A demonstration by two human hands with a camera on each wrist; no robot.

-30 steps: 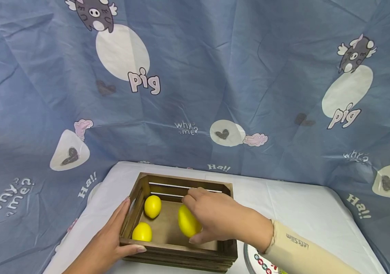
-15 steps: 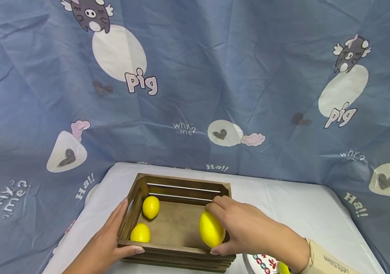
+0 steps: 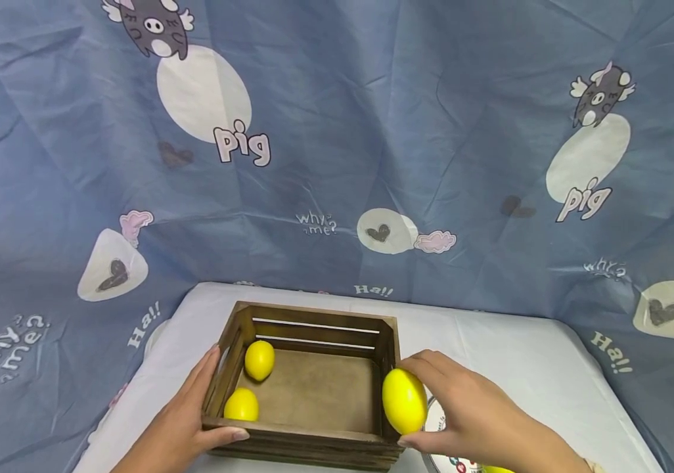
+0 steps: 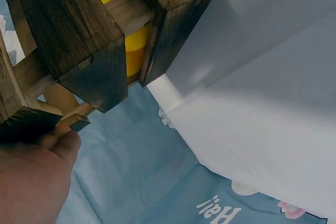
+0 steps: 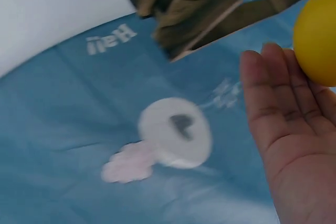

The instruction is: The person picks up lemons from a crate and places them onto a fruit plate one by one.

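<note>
A brown slatted wooden crate (image 3: 307, 443) stands on the white cloth in the head view. Inside, along its left side, lie two yellow lemons (image 3: 259, 360) (image 3: 241, 405). My left hand (image 3: 174, 417) grips the crate's front left corner, thumb over the front rim; the left wrist view shows this hand (image 4: 37, 179) at the slats. Another lemon (image 3: 404, 402) is pinched between the fingers and thumb of my right hand (image 3: 470, 414), raised by the crate's right rim. In the right wrist view this lemon (image 5: 321, 40) is cut off by the frame edge.
Beneath my right hand is a white patterned plate (image 3: 435, 415), mostly hidden. A sliver of yellow fruit (image 3: 496, 469) shows there at the bottom edge. Blue printed fabric (image 3: 337, 164) hangs behind the white-covered table (image 3: 491, 348).
My right hand has carried its lemon rightward, from above the crate's inside to its right rim. My left hand keeps its grip on the crate. The head view has shifted slightly.
</note>
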